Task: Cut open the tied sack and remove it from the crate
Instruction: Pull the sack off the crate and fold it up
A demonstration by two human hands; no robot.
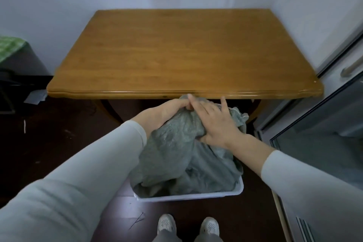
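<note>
We judge the sack (172, 153) soft and limp (it sags in the crate (188, 195)), so our left hand (167, 112) grips its bunched neck while our right hand (216, 124) rests spread flat on it.

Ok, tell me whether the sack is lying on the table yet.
No, the sack sits in the white crate on the floor, left hand and right hand on its top.

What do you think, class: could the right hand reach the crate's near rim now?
Probably yes: the crate shows its near rim bare below the sack, but the right hand must first leave the sack.
</note>
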